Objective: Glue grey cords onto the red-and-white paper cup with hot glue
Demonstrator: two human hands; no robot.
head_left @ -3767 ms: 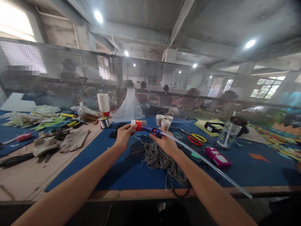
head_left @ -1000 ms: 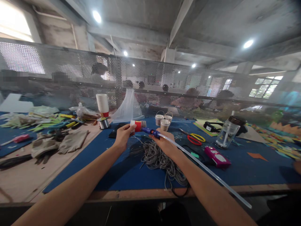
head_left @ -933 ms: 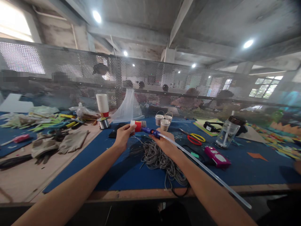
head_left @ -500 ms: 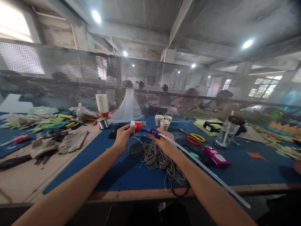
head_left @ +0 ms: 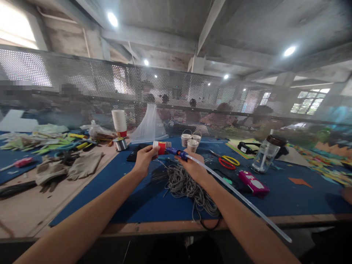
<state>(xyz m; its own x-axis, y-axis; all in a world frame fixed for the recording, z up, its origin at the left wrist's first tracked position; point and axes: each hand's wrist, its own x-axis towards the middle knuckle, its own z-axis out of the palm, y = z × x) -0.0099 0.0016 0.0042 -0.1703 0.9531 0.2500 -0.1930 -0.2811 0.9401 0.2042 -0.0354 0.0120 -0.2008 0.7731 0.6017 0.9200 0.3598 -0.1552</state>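
left hand (head_left: 143, 160) fingers pinch the red-and-white cup (head_left: 161, 146) sideways so it faces the nozzle of the blue glue gun (head_left: 176, 151), right hand (head_left: 194, 167) wrapped tight round that, both over the grey cord (head_left: 184, 185) mid-table.

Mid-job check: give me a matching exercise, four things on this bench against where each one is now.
Things:
1. red-and-white cup
2. glue gun
3. grey cord
4. scissors

Places:
A. flat on the blue mat, right of the right hand
B. in the left hand
C. heaped on the blue mat under the right hand
D. in the right hand, clear stick trailing back

Pairs: 1-B, 2-D, 3-C, 4-A
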